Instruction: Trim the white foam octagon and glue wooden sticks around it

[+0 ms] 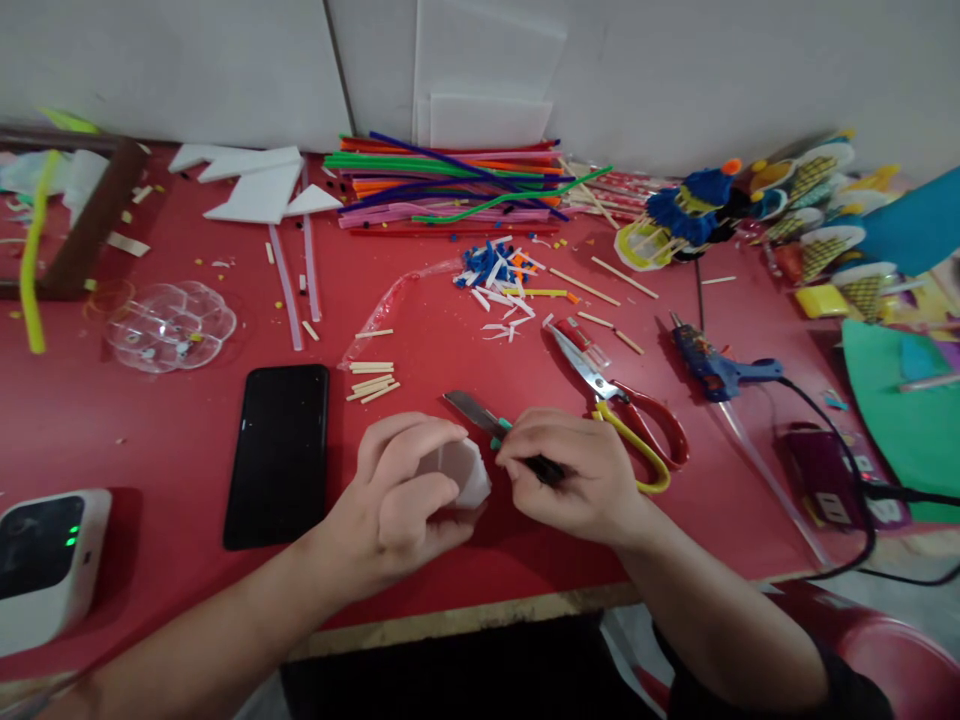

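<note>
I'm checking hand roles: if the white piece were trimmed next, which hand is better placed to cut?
The right hand, probably: it seems to hold the knife, close beside the white piece. The left hand is occupied, gripping that piece.

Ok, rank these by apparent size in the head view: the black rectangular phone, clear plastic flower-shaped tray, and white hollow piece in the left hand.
1. Black rectangular phone
2. Clear plastic flower-shaped tray
3. White hollow piece, by its visible part; the left hand hides some.
</note>
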Demonstrator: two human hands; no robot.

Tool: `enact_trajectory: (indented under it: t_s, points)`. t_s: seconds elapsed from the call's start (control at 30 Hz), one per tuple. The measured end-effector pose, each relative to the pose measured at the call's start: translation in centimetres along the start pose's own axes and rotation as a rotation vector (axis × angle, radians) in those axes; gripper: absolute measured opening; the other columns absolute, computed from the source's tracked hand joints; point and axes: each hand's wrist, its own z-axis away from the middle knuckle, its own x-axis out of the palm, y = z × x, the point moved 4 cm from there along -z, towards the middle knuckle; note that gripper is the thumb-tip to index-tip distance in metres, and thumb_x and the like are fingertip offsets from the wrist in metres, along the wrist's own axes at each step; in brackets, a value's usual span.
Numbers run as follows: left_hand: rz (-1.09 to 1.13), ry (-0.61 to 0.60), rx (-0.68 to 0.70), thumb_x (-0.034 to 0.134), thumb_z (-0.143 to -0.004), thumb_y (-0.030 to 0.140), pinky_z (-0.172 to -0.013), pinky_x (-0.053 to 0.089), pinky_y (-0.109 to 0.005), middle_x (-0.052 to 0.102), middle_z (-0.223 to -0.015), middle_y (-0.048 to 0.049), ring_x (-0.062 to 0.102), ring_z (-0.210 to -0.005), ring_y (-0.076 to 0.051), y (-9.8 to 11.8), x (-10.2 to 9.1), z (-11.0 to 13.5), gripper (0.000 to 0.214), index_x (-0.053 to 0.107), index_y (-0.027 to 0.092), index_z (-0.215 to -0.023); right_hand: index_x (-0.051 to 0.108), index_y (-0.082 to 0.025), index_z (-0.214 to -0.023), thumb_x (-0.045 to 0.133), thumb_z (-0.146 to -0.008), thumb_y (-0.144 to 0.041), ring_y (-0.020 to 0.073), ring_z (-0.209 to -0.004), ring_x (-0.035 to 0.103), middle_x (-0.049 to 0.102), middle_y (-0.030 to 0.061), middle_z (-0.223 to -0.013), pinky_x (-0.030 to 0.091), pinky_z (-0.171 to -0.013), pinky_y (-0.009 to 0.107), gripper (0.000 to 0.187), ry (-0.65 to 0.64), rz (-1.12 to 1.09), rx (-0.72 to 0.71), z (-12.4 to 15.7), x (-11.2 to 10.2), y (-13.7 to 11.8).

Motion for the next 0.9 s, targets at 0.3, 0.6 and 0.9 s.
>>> enact_trajectory:
  t_s: [0.3,0.6,0.9]
  points:
    - [-0.041,0.114,-0.006,0.086,-0.073,0.022,-0.094,0.055,-0.044,0.065,-0.124,-0.0119,0.063,-0.114,-0.025,-0.15,-0.05,-0.1,0.046,0.045,0.024,-0.095,0.068,-0.016,-0.087,0.06,-0.087,-0.007,0.0111,-0.067,0.058,0.07,0.0031,-0.074,0.052,-0.065,0.025,0.012,-0.062,-0.081,-0.003,0.0,0.28,-0.13]
    - [-0.066,0.057,0.014,0.083,-0.078,0.02,-0.093,0.057,-0.043,0.063,-0.122,-0.0113,0.061,-0.115,-0.023,-0.02,-0.16,-0.53,0.043,0.044,0.025,-0.096,0.067,-0.018,-0.09,0.061,-0.085,-0.01,0.0108,-0.066,0.059,0.068,0.0011,-0.073,0.052,-0.063,0.023,0.011,-0.133,-0.031,0.03,0.06,0.31,-0.13]
    - [-0.067,0.013,0.047,0.08,-0.079,0.015,-0.092,0.057,-0.043,0.063,-0.124,-0.0123,0.06,-0.118,-0.024,0.18,0.03,-0.28,0.04,0.045,0.023,-0.097,0.066,-0.02,-0.083,0.059,-0.084,-0.009,0.0112,-0.064,0.059,0.069,0.0008,-0.072,0.052,-0.062,0.023,0.013,-0.153,-0.015,0.003,0.03,0.41,-0.18]
